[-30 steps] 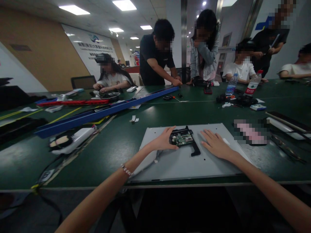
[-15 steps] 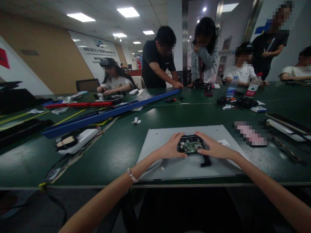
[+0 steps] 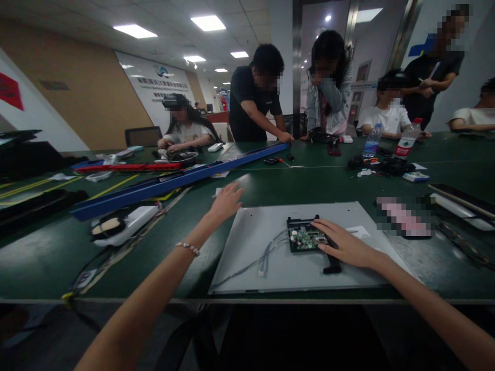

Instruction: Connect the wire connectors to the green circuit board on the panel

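Observation:
A grey metal panel (image 3: 247, 242) lies flat on the green table in front of me. A small green circuit board (image 3: 305, 238) in a black bracket sits on it, with thin wires (image 3: 266, 255) trailing to the left. My right hand (image 3: 342, 245) rests flat on the board's right side, fingers stretched out. My left hand (image 3: 226, 201) reaches past the panel's far left corner, fingers loosely apart, holding nothing, close to small white scraps (image 3: 216, 191) on the table.
A long blue bar (image 3: 174, 180) runs diagonally across the table, a red bar (image 3: 124, 167) behind it. A white device (image 3: 124, 222) lies at left. Two water bottles (image 3: 404, 139) and black parts stand at far right. Several people work along the far edge.
My left hand has left the circuit board and moved up-left beyond the panel's corner. My right hand stays on the board. The wires now show.

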A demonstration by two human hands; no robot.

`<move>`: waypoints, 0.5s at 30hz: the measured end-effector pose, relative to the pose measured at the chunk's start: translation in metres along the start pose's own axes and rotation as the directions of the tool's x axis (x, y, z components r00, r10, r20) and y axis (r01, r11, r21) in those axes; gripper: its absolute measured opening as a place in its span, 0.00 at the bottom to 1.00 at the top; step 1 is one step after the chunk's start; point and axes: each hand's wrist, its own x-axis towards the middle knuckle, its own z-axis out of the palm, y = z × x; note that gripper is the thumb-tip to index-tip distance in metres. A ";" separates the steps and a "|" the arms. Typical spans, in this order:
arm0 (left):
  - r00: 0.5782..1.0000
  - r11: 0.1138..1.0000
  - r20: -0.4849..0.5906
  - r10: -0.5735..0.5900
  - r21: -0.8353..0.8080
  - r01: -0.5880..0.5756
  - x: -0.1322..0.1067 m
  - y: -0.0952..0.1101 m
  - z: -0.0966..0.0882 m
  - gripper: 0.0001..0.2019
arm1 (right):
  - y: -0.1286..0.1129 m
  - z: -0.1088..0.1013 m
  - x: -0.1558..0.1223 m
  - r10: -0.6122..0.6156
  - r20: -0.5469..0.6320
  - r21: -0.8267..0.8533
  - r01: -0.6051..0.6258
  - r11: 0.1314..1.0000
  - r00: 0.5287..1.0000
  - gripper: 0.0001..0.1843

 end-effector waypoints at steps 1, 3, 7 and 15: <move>0.997 0.994 0.014 -0.081 0.071 0.079 0.004 -0.019 0.001 0.23 | 0.000 0.001 0.000 0.003 -0.006 -0.001 -0.003 1.000 1.000 0.34; 0.983 0.975 0.069 -0.172 0.151 0.160 0.009 -0.049 0.003 0.21 | 0.001 0.002 -0.001 0.012 -0.017 0.002 -0.012 1.000 1.000 0.34; 0.936 0.954 0.209 -0.285 0.161 0.254 0.012 -0.075 0.011 0.15 | 0.002 0.003 -0.002 0.022 -0.015 0.016 -0.022 1.000 1.000 0.33; 0.925 0.945 0.209 -0.318 0.146 0.292 0.022 -0.072 0.026 0.12 | 0.002 0.003 -0.002 -0.001 -0.030 0.014 0.002 1.000 1.000 0.33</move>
